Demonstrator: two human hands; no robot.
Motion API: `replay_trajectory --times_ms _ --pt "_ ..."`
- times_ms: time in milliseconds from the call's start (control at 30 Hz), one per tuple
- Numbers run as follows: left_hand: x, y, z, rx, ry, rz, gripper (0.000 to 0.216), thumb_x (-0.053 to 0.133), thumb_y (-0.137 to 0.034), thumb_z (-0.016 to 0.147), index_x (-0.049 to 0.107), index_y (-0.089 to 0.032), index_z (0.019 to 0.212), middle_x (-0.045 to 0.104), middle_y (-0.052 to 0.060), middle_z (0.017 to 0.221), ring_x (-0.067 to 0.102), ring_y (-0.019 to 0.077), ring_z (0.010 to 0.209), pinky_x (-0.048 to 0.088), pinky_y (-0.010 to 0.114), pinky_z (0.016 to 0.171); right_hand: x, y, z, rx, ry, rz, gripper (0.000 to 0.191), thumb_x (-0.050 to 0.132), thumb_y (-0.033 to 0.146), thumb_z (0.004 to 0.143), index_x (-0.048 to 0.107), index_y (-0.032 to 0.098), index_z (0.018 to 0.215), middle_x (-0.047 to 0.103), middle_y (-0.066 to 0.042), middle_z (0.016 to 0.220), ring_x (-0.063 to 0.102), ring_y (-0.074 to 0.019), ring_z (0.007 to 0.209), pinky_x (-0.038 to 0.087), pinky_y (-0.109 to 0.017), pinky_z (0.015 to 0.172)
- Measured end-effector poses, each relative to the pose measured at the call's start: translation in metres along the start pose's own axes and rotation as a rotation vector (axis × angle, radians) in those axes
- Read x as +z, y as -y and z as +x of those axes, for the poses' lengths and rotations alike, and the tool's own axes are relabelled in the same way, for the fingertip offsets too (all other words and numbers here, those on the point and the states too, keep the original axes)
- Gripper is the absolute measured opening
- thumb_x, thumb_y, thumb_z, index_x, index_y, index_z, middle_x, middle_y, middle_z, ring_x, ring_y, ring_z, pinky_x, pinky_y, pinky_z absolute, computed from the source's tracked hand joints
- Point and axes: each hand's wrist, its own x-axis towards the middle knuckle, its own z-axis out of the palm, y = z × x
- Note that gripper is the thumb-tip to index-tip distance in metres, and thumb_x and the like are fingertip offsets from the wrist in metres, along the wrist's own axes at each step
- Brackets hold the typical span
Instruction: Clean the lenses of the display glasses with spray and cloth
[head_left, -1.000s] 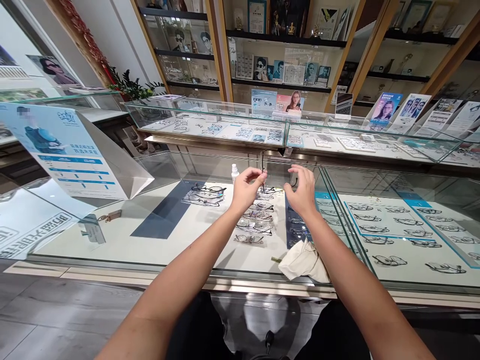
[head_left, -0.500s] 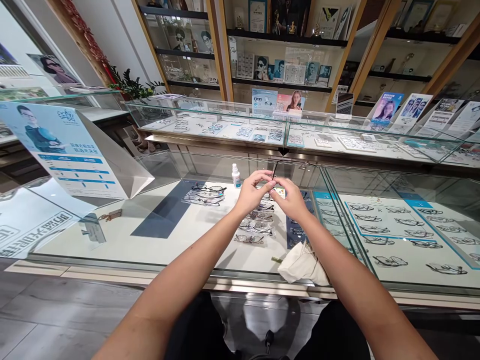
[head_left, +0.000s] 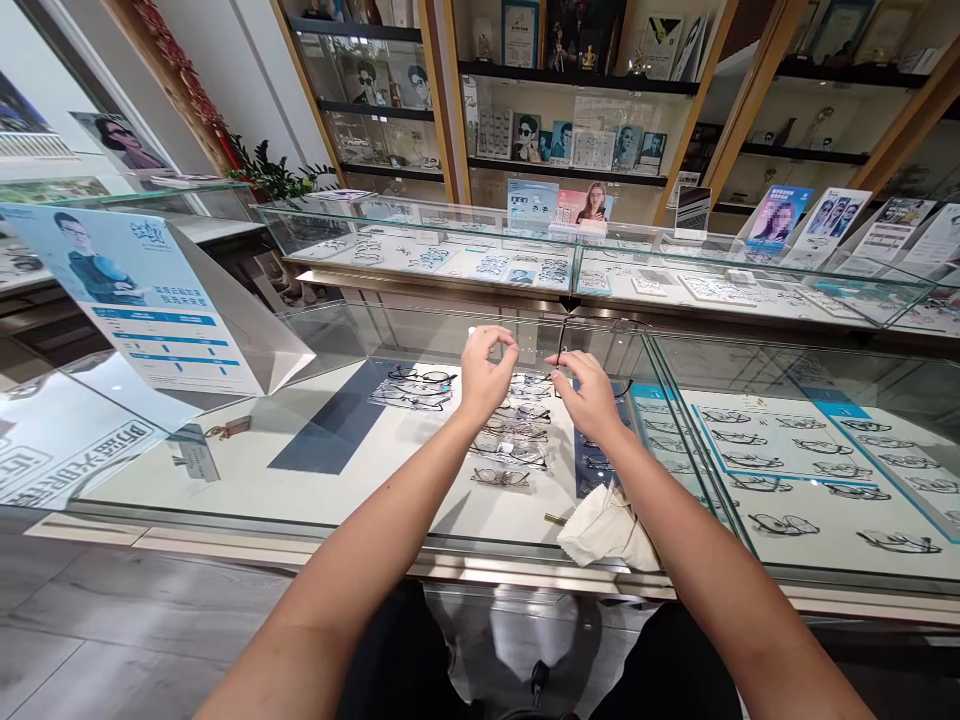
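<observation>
My right hand grips a dark pair of glasses above the counter. One thin arm of the glasses points up, while much of the frame is hidden behind my fingers. To the left, apart from the glasses, my left hand is raised with thumb and fingertips curled together; whatever they may hold cannot be made out. Behind it, only a white tip of the small bottle shows. Below my hands, several glasses lie in a column, some in clear wrapping. A crumpled cream cloth lies near my right forearm.
The glass-topped counter spans the front. More glasses rest by a dark blue mat at left, near a large tent-shaped sign. Rows of frames fill the right display case. Another glass case stands behind.
My hands were together at the glasses and are now apart. The left has moved left in front of the bottle; the right has shifted slightly right, keeping the glasses.
</observation>
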Motion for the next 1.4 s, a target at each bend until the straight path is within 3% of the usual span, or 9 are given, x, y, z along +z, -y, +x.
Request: replay_trajectory --times_ms 300,400,500,600,800,933,1067,1267,1400 --pt "-0.013 0.024 0.018 -0.09 -0.199 0.141 0.014 0.058 -0.017 0.094 0.07 -0.023 0.089 0.071 0.01 0.114 0.063 0.0295 0.121 0.047 0.044 0.108 -0.01 0.014 0.002 -0.057 -0.155 0.046 0.023 0.055 0.032 0.105 0.076 0.025 0.112 0.078 -0.008 0.112 0.067 -0.0288 0.109 0.052 -0.046 0.1" --pt "-0.015 0.028 0.018 -0.107 -0.232 0.186 0.025 0.054 -0.019 0.099 0.071 -0.023 0.115 0.07 0.012 0.126 0.061 0.0305 0.126 0.047 0.045 0.112 -0.01 0.023 0.001 -0.105 -0.185 0.057 0.024 0.053 0.035 0.108 0.075 0.026 0.11 0.079 -0.008 0.112 0.068 -0.0288 0.11 0.051 -0.046 0.101" --pt "-0.014 0.036 0.017 -0.184 -0.208 0.247 0.051 0.063 -0.023 0.096 0.055 -0.022 0.147 0.066 0.015 0.147 0.056 0.0335 0.14 0.042 0.047 0.122 -0.003 0.029 -0.004 -0.137 -0.17 0.05 0.025 0.052 0.035 0.11 0.075 0.026 0.111 0.08 -0.009 0.114 0.069 -0.0287 0.112 0.051 -0.047 0.103" --pt "-0.012 0.046 0.017 -0.318 -0.109 0.322 0.069 0.067 -0.024 0.094 0.043 -0.022 0.159 0.063 0.015 0.158 0.051 0.0383 0.15 0.035 0.054 0.128 0.012 0.028 -0.011 -0.169 -0.118 0.013 0.027 0.05 0.034 0.111 0.074 0.025 0.115 0.08 -0.009 0.117 0.069 -0.0287 0.114 0.05 -0.048 0.106" --pt "-0.012 0.056 0.019 -0.483 0.095 0.403 0.054 0.062 -0.021 0.098 0.047 -0.024 0.15 0.076 0.014 0.141 0.062 0.0368 0.141 0.038 0.056 0.123 0.027 0.006 -0.016 -0.191 -0.02 -0.221 0.031 0.05 0.033 0.111 0.078 0.022 0.119 0.081 -0.011 0.122 0.066 -0.0309 0.116 0.047 -0.047 0.101" --pt "-0.011 0.058 0.019 -0.522 0.183 0.511 0.029 0.057 -0.023 0.102 0.056 -0.024 0.13 0.078 0.016 0.131 0.064 0.0387 0.136 0.042 0.053 0.117 0.017 -0.014 -0.009 -0.164 -0.075 -0.421 0.033 0.05 0.033 0.111 0.08 0.022 0.121 0.08 -0.013 0.126 0.065 -0.0302 0.114 0.045 -0.045 0.099" --pt "-0.01 0.059 0.018 -0.496 0.203 0.53 0.026 0.053 -0.024 0.103 0.058 -0.023 0.129 0.077 0.017 0.129 0.064 0.0412 0.134 0.042 0.054 0.117 0.005 -0.037 -0.002 -0.104 -0.077 -0.56 0.032 0.05 0.029 0.11 0.079 0.02 0.121 0.079 -0.013 0.129 0.063 -0.0302 0.117 0.042 -0.044 0.102" --pt "-0.011 0.061 0.019 -0.311 0.15 0.211 0.032 0.047 -0.037 0.109 0.055 -0.021 0.135 0.074 0.013 0.118 0.071 0.0306 0.11 0.051 0.045 0.103 -0.015 -0.056 0.007 -0.003 -0.222 -0.555 0.028 0.053 0.028 0.104 0.078 0.02 0.113 0.078 -0.016 0.122 0.059 -0.0334 0.114 0.041 -0.049 0.104" --pt "-0.007 0.057 0.019 -0.23 0.182 -0.088 0.044 0.054 -0.051 0.107 0.052 -0.023 0.141 0.068 0.008 0.108 0.069 0.0239 0.099 0.056 0.038 0.091 -0.019 -0.029 0.019 0.023 -0.316 -0.393 0.026 0.052 0.032 0.105 0.076 0.022 0.111 0.077 -0.015 0.118 0.058 -0.0353 0.116 0.041 -0.051 0.105"
